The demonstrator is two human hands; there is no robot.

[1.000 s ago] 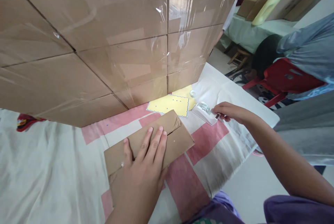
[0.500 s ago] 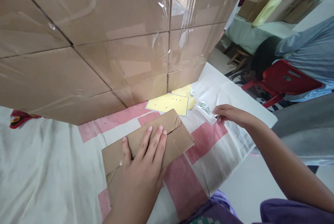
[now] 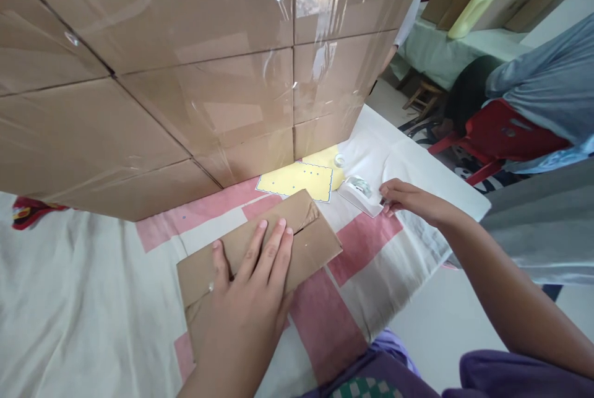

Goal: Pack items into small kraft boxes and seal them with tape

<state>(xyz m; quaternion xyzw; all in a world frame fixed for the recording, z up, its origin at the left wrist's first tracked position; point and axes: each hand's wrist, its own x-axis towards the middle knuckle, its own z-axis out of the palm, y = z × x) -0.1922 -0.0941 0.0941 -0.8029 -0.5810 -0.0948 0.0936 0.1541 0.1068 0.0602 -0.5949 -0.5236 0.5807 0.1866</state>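
My left hand (image 3: 253, 283) lies flat, fingers stretched out, on a brown paper-wrapped parcel (image 3: 309, 243) that rests on a white and pink cloth (image 3: 352, 243). My right hand (image 3: 406, 198) reaches to the right side of the cloth, its fingertips pinched at the near end of a white tape dispenser (image 3: 357, 192). What the fingertips hold is too small to make out. A yellow dotted sheet (image 3: 297, 179) lies just behind the parcel, and a small clear tape roll (image 3: 340, 160) sits beyond the dispenser.
A tall wall of cardboard boxes wrapped in clear film (image 3: 195, 57) stands right behind the parcel. To the right are a red plastic chair (image 3: 505, 135) with a seated person in grey (image 3: 547, 82), and a green-covered table (image 3: 440, 54) farther back.
The view has drifted slightly; both hands stay in nearly the same places. My right hand's fingertips remain at the tape dispenser's end.
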